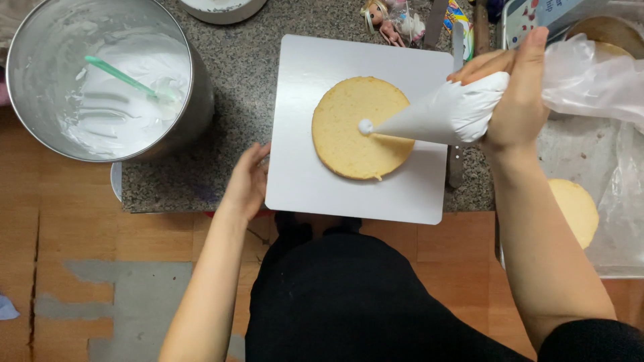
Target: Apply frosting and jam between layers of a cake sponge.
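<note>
The right hand point(516, 100) was wrapped around the fat end of a piping bag point(446, 114) full of white cream, its grip pressed together on the bag with the thumb up along the back and the fingers curled over the front. Behind that grip the loose clear plastic of the bag trailed off to the right. Ahead of the grip, the bag tapered to a tip that touched the middle of a round yellow cake layer point(362, 127), where a small blob of cream point(365, 126) sat. The cake lay on a white square board point(302, 181) on the speckled stone counter point(228, 74).

The left hand point(247, 182) rested against the left edge of the board, fingers loosely curved along that edge, with nothing pinched in its grip.

Well left of the left hand stood a large metal bowl point(194, 100) smeared with cream, with a green-handled spatula point(124, 79) in it. Below and to the right of the right grip, a second cake layer point(577, 211) lay on a tray point(614, 258). A small doll point(384, 17) lay past the far edge of the board.
</note>
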